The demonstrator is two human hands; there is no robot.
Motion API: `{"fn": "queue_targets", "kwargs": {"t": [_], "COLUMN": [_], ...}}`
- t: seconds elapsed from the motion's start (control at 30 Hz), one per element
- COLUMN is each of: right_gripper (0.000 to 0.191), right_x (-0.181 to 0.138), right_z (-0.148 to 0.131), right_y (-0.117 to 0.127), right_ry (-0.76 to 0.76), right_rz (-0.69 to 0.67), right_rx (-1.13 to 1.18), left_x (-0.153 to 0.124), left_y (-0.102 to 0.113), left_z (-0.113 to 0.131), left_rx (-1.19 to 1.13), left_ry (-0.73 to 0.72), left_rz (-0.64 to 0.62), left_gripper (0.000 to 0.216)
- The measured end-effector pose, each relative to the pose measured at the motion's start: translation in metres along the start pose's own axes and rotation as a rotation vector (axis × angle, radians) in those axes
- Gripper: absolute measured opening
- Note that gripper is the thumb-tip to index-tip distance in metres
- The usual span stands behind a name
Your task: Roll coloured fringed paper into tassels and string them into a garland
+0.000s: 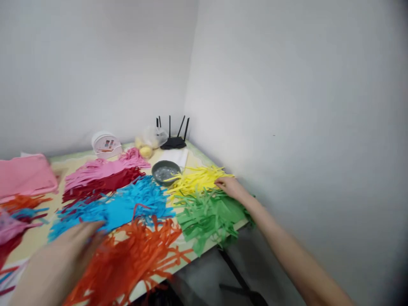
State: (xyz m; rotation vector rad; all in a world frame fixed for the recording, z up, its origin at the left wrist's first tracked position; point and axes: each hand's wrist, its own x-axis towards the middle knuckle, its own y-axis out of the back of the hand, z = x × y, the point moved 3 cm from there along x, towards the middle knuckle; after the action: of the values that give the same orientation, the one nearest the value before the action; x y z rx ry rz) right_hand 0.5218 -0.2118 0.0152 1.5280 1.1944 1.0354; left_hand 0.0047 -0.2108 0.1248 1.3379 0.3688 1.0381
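Note:
My right hand (232, 187) reaches to the far right side of the table, its fingertips pinched at the edge of a pile of yellow fringed paper (200, 178). Below that wrist lies green fringed paper (213, 212), partly hanging over the table edge. My left hand (63, 259) is smeared by motion at the lower left, above orange fringed paper (127, 259) and close to blue fringed paper (121, 210). Whether its fingers hold anything is not visible. Behind the blue pile are dark red strips (105, 185) and pink fringed paper (105, 168).
A dark bowl (165, 172) with clear contents stands beside the yellow pile. Behind it are a black router (174, 143) with upright antennas, a plastic bag (154, 137) and a white tub (106, 145). Pink folded material (27, 174) lies left. Walls bound the table's back and right.

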Motion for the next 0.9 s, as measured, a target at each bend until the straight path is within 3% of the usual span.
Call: {"fn": "queue_targets", "kwargs": {"t": [0.17,0.23,0.3,0.4,0.53,0.67,0.9], "right_gripper": [0.025,0.028,0.029,0.028,0.026,0.027,0.029], "right_x": [0.021,0.025,0.027,0.030,0.035,0.045,0.060], "right_z": [0.008,0.012,0.015,0.018,0.023,0.030,0.036], "right_y": [-0.029,-0.032,-0.033,-0.033,-0.033,-0.036,-0.040], "right_ry": [0.057,0.070,0.084,0.101,0.120,0.117,0.128], "right_rz": [-0.115,-0.144,-0.167,-0.186,-0.194,-0.212,-0.271], "right_rx": [-0.111,-0.155,-0.193,-0.230,-0.230,-0.200,-0.163], "left_x": [0.125,0.163,0.191,0.219,0.235,0.239,0.246], "left_y": [-0.113,-0.162,-0.206,-0.255,-0.290,-0.304,-0.306], "left_z": [0.153,0.193,0.215,0.221,0.212,0.207,0.210], "left_rx": [-0.203,-0.207,-0.192,-0.153,-0.094,-0.059,-0.070], "left_ry": [-0.402,-0.420,-0.393,-0.316,-0.219,-0.149,-0.067], "left_rz": [-0.373,-0.402,-0.418,-0.434,-0.478,-0.509,-0.556], "left_gripper": [0.026,0.023,0.021,0.025,0.031,0.032,0.031]}}
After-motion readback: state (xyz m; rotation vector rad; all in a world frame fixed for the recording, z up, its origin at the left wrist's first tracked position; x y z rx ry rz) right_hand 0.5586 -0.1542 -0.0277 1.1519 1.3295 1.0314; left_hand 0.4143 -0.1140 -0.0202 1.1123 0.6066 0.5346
